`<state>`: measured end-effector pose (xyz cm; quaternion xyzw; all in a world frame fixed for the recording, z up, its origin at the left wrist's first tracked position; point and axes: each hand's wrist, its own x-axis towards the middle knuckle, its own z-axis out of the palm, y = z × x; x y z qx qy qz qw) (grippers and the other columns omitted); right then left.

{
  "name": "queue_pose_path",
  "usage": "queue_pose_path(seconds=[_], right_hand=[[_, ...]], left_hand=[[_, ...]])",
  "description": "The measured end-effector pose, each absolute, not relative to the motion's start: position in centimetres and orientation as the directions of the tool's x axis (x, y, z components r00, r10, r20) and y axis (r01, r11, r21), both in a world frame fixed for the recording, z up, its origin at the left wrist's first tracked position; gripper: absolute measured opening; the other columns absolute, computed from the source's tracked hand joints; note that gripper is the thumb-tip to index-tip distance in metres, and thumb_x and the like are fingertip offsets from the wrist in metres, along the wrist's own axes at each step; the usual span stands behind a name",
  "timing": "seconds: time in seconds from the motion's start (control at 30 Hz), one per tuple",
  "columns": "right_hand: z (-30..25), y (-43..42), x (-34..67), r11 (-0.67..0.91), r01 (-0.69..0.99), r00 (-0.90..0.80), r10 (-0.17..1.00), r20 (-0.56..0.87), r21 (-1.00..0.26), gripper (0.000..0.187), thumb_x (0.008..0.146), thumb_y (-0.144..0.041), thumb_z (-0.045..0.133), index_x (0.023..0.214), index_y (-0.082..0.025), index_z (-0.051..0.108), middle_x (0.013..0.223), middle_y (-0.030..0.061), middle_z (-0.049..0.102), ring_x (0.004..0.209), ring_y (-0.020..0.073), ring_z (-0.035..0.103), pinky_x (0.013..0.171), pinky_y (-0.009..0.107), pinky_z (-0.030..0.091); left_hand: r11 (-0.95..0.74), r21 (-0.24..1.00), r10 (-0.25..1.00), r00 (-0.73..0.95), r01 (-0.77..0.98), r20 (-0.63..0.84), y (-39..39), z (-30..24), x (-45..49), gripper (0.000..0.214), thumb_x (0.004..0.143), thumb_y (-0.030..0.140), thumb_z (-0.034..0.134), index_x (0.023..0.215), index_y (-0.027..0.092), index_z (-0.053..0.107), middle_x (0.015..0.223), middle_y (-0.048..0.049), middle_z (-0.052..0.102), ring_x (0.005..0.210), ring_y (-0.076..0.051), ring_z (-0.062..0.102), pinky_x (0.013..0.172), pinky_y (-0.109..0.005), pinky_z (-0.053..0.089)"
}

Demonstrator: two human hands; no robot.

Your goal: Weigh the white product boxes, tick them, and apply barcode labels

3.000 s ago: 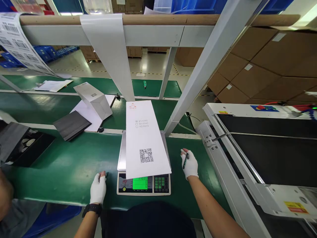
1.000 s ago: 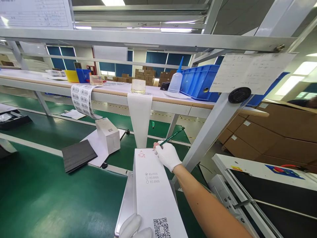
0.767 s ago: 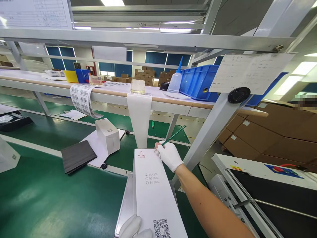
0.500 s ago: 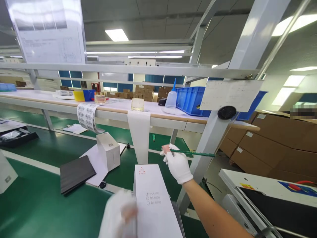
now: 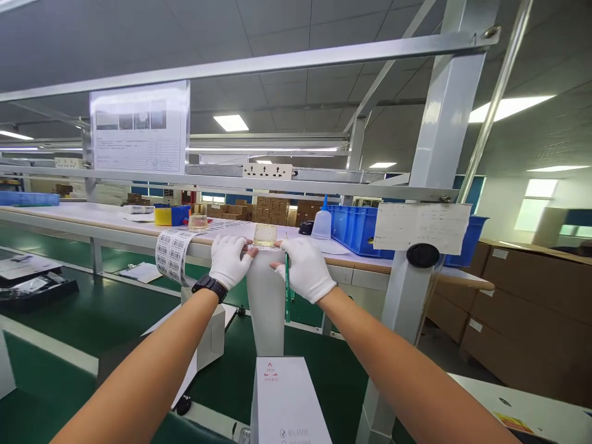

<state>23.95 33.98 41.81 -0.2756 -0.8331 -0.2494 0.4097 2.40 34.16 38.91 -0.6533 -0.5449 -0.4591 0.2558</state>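
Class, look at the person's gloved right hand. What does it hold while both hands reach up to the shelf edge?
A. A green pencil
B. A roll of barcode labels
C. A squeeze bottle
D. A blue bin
A: the right hand grips a green pencil that points down, beside the white strip hanging from the shelf.

Both hands wore thin white fabric gloves ending at the wrist: the left hand point(image 5: 230, 259) at centre frame, the right hand point(image 5: 305, 269) just to its right. A black wristwatch point(image 5: 209, 286) with a dark band sat below the left glove. Both forearms, running toward the lower frame edge, were bare and unsleeved.
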Motion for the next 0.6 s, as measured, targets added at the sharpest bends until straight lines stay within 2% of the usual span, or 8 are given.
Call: queue_pose_path(seconds=[0.13, 0.27, 0.37, 0.5, 0.57, 0.6], right_hand=[[43.3, 34.6, 21.6, 0.648, 0.744, -0.512, 0.398, 0.761, 0.161, 0.031, 0.087, -0.029, 0.075, 0.116, -0.018, 0.069, 0.102, 0.0089, 0.071, 0.096, 0.0305, 0.060, 0.079, 0.038, 0.041], [43.6, 34.8, 20.3, 0.571, 0.780, -0.551, 0.435, 0.712, 0.255, 0.014, 0.094, -0.031, 0.066, 0.100, -0.021, 0.073, 0.090, 0.0077, 0.069, 0.087, 0.0280, 0.058, 0.068, 0.036, 0.033], [43.2, 35.0, 20.2, 0.546, 0.756, -0.596, 0.345, 0.725, 0.361, 0.015, 0.095, -0.024, 0.061, 0.089, -0.020, 0.073, 0.083, 0.0078, 0.065, 0.083, 0.0264, 0.054, 0.067, 0.036, 0.029], [42.6, 35.0, 20.6, 0.579, 0.672, -0.635, 0.130, 0.761, 0.462, 0.022, 0.095, -0.017, 0.052, 0.085, -0.018, 0.072, 0.080, 0.0100, 0.062, 0.082, 0.0263, 0.052, 0.069, 0.036, 0.030], [41.8, 34.2, 21.0, 0.676, 0.599, -0.616, 0.045, 0.787, 0.430, 0.028, 0.096, -0.017, 0.046, 0.087, -0.018, 0.072, 0.080, 0.0100, 0.063, 0.082, 0.0260, 0.054, 0.071, 0.036, 0.033], [41.0, 33.5, 21.3, 0.744, 0.562, -0.571, 0.035, 0.820, 0.360, 0.029, 0.098, -0.018, 0.044, 0.089, -0.018, 0.072, 0.080, 0.0095, 0.063, 0.081, 0.0255, 0.055, 0.072, 0.036, 0.036]], left_hand=[[-0.356, 0.223, 0.460, -0.038, 0.907, 0.887, 34.2, 38.2, 1.7, 0.030, 0.082, 0.050, 0.062, 0.098, 0.025, 0.061, 0.101, -0.0057, 0.071, 0.105, -0.029, 0.061, 0.114, -0.055, 0.032], [-0.384, 0.201, 0.476, 0.006, 0.901, 0.880, 34.1, 38.4, 1.3, 0.031, 0.079, 0.048, 0.066, 0.100, 0.025, 0.061, 0.101, -0.0057, 0.070, 0.104, -0.028, 0.060, 0.112, -0.054, 0.033], [-0.373, 0.190, 0.491, 0.019, 0.908, 0.871, 34.0, 38.6, 1.3, 0.030, 0.081, 0.047, 0.064, 0.100, 0.025, 0.061, 0.102, -0.0057, 0.069, 0.104, -0.028, 0.060, 0.112, -0.055, 0.033], [-0.357, 0.214, 0.519, 0.002, 0.909, 0.855, 33.5, 38.7, 1.6, 0.036, 0.077, 0.053, 0.067, 0.098, 0.025, 0.062, 0.101, -0.0057, 0.068, 0.106, -0.029, 0.059, 0.109, -0.054, 0.036], [-0.350, 0.213, 0.539, 0.010, 0.912, 0.843, 33.3, 38.9, 1.5, 0.048, 0.069, 0.060, 0.073, 0.099, 0.025, 0.063, 0.101, -0.0061, 0.068, 0.107, -0.031, 0.058, 0.110, -0.056, 0.035], [-0.349, 0.208, 0.551, 0.021, 0.914, 0.834, 33.2, 39.1, 1.4, 0.054, 0.065, 0.063, 0.076, 0.101, 0.025, 0.064, 0.101, -0.0062, 0.068, 0.108, -0.032, 0.058, 0.111, -0.057, 0.033]])
